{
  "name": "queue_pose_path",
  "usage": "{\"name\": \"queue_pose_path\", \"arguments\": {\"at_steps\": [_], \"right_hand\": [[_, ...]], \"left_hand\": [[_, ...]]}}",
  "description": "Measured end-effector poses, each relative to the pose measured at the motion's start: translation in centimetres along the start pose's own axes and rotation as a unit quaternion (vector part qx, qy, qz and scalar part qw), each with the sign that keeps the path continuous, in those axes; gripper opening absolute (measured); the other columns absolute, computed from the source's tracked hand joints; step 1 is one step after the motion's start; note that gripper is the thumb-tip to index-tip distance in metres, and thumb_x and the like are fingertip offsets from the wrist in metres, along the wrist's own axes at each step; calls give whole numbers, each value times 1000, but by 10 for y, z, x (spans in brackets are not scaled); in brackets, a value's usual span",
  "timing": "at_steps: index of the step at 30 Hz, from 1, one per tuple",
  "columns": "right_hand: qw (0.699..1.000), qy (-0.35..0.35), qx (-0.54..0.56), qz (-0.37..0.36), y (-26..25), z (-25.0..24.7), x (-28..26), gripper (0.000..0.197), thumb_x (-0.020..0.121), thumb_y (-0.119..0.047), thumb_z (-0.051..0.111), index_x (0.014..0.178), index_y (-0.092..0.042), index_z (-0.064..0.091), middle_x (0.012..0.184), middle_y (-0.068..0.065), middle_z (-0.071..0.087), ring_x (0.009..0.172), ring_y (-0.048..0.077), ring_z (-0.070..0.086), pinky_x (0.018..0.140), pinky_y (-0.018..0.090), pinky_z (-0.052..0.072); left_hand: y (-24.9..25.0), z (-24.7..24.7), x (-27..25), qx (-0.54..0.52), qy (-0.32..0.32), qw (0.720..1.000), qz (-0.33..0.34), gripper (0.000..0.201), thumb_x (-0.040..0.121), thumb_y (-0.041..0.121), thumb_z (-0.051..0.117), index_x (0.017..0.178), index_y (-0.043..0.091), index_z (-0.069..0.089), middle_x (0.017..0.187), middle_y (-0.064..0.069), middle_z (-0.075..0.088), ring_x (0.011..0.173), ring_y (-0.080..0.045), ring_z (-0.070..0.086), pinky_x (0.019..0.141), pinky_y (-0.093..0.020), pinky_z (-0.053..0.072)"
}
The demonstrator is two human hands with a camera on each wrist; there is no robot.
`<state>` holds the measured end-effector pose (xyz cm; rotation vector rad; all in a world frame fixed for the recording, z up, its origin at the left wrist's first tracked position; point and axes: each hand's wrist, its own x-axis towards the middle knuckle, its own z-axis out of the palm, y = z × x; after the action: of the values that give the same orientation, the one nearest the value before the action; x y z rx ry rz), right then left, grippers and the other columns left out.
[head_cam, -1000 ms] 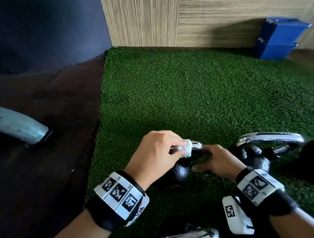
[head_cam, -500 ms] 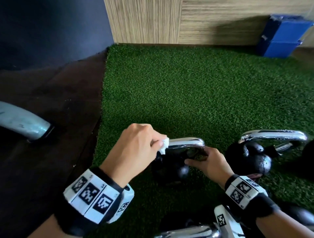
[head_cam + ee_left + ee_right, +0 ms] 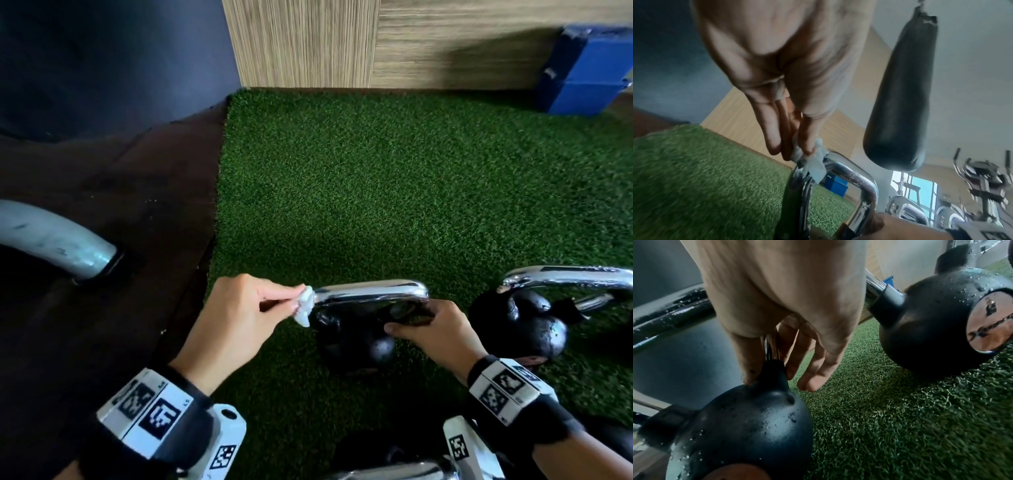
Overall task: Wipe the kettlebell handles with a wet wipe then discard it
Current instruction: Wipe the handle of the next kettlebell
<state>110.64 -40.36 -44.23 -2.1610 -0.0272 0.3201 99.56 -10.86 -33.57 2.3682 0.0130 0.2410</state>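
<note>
A black kettlebell (image 3: 356, 339) with a chrome handle (image 3: 370, 289) lies tilted on the green turf. My left hand (image 3: 246, 315) pinches a crumpled white wet wipe (image 3: 304, 305) against the handle's left bend; the left wrist view shows the wipe (image 3: 813, 162) wrapped on the chrome bar (image 3: 855, 178). My right hand (image 3: 442, 329) steadies the kettlebell at the handle's right leg. In the right wrist view its thumb and fingers (image 3: 818, 366) straddle the chrome leg (image 3: 772, 344) where it meets the ball (image 3: 748, 423).
A second kettlebell (image 3: 534, 322) lies to the right, and another chrome handle (image 3: 394, 471) shows at the bottom edge. A blue box (image 3: 582, 68) stands by the wooden wall at the back right. A grey pipe (image 3: 58, 240) crosses the dark floor on the left. A punching bag (image 3: 900, 97) hangs nearby.
My left hand slid the wipe leftward along the handle from its right part to its left bend. The right hand shifted from the kettlebell's body to the handle's right leg.
</note>
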Motion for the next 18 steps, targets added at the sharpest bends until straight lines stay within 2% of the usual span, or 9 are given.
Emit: {"name": "queue_pose_path", "arguments": {"at_steps": [1,3,5,8,11,12,14,16,18], "right_hand": [[1000,-1,7,0,0,1,1,39,52,-46,93,86,-32,78,77,-16,77,77,3,73,75,25,57],[1000,-3,17,2,0,1,0,39,51,-46,92,84,-32,78,76,-15,77,75,4,73,75,27,58],[999,-8,31,8,-1,0,1,44,47,-50,91,84,-31,78,76,-13,77,74,7,73,76,33,60],[998,-19,54,12,-3,2,0,58,38,-57,87,87,-27,79,80,-6,78,79,16,75,82,44,61],[998,-25,60,12,-3,2,0,67,35,-60,86,91,-24,78,83,-4,79,82,19,75,85,48,60],[998,-24,57,12,-4,2,0,69,35,-60,85,92,-24,78,84,-4,79,83,19,75,86,48,59],[999,-18,48,9,-6,3,-1,67,35,-61,84,93,-26,77,84,-6,78,84,17,74,86,46,59],[1000,-16,8,-4,-11,4,-2,61,41,-57,87,93,-28,76,86,-7,78,88,14,73,88,41,58],[999,-32,-12,-11,-16,2,-1,52,49,-44,94,94,-26,77,90,-6,77,93,14,72,92,39,57]], "left_hand": [[-7,2,1,-19,1,1000,-11,26,85,27,82,106,43,78,96,31,75,86,-14,78,77,-45,63],[-20,7,1,-58,-6,998,-34,28,82,22,85,101,42,79,97,30,74,93,3,75,85,-28,61],[-30,14,1,-110,-10,992,-53,30,82,16,85,99,40,79,98,25,76,97,5,73,89,-19,58],[-47,26,-2,-173,-1,983,-65,28,80,14,85,101,30,81,102,15,79,100,-2,75,93,-21,58],[-56,45,-7,-218,-4,972,-85,24,72,35,84,94,44,81,99,13,80,97,-4,75,89,-20,58],[-59,52,-10,-230,0,969,-95,23,70,38,83,90,48,81,96,14,80,94,-3,76,87,-20,59],[-64,67,-12,-254,4,960,-115,22,68,37,83,87,48,81,95,11,81,92,-4,76,88,-27,60],[-69,75,-12,-290,-3,949,-124,24,68,38,86,91,42,83,97,6,81,94,-9,77,90,-31,59],[-73,79,-11,-326,-17,937,-123,32,67,41,92,96,32,84,98,0,81,94,-13,77,87,-25,59]]}}
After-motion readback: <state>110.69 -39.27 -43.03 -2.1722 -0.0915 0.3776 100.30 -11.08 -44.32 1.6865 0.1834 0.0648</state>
